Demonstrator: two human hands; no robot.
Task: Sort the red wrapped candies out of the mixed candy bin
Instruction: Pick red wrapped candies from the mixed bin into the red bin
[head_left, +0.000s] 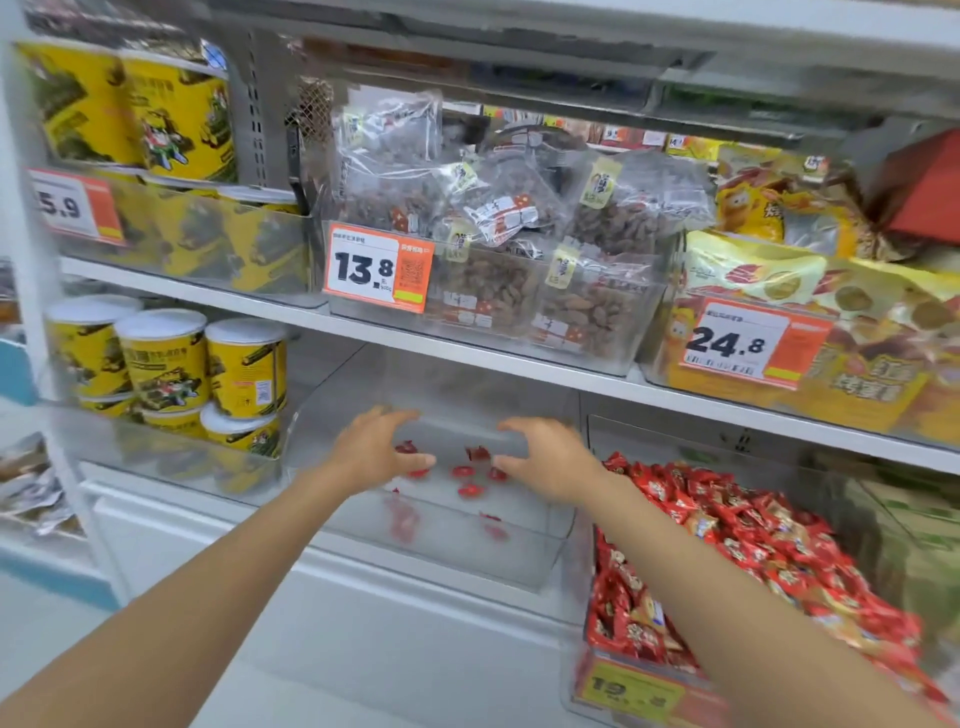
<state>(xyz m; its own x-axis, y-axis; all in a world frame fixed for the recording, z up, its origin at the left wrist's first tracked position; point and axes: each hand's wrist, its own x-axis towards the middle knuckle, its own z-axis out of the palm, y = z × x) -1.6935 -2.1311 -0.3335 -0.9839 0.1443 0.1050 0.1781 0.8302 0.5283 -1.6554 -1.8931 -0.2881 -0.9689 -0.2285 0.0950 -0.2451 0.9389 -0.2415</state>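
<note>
A clear plastic bin (540, 551) sits on the lower shelf, nearly empty. Several small red wrapped candies (470, 489) lie scattered on its floor. Both my hands reach into the bin over these candies. My left hand (376, 449) hovers at the left with fingers and thumb spread and slightly bent; a red candy shows just past its fingers, and I cannot see a grip on it. My right hand (545, 457) hovers at the right, fingers likewise spread and loosely bent, nothing visibly held. To the right, a second clear bin (631, 691) is heaped with red wrapped candies (753, 561).
Yellow snack cans (166, 364) stand in a clear bin to the left. The shelf above (467, 358) hangs low over the bin and carries bagged nuts (519, 249) with a 13.8 price tag and yellow packets (810, 332) with a 24.8 tag.
</note>
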